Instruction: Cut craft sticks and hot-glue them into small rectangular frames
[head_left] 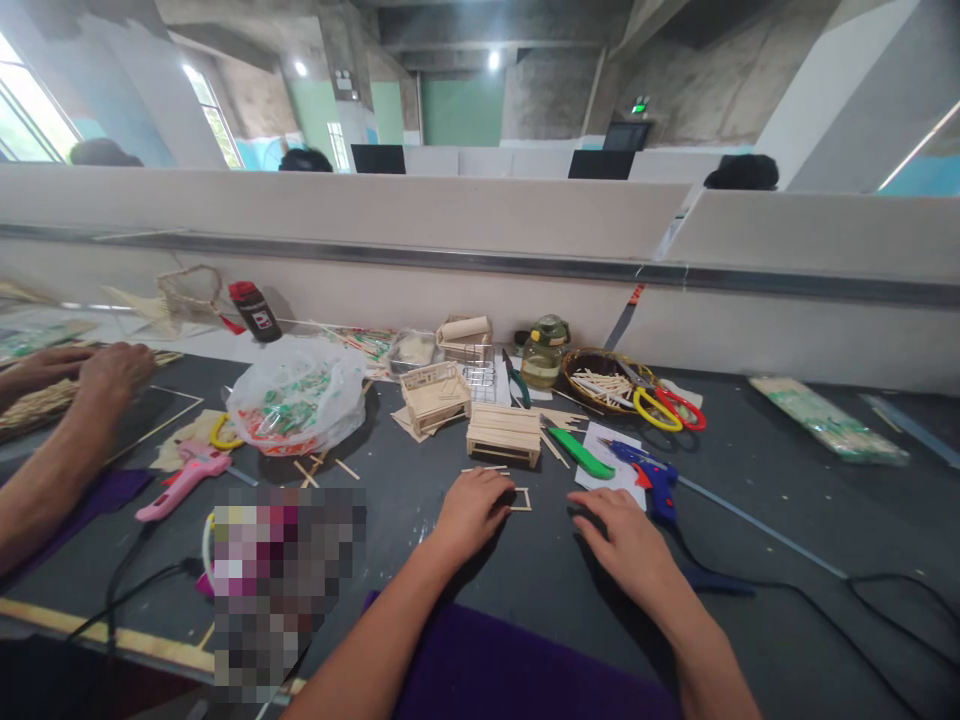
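My left hand (471, 508) rests on the dark table with its fingers curled, touching a small square frame of thin wooden sticks (519, 498). My right hand (626, 540) lies flat with fingers stretched out, holding nothing, just in front of a blue glue gun (651, 478) on a white paper. Beyond my hands stand a small slatted wooden model (504, 435) and a second stick model (436, 395). A green utility knife (579, 452) lies between them and the glue gun.
A plastic bag of green and white bits (296, 398), a pink glue gun (184, 483), a basket of sticks (600, 380), yellow and red scissors (664, 405) and a jar (544, 355) crowd the table. Another person's hands (90, 375) work at the left. A black cord (825, 600) runs right.
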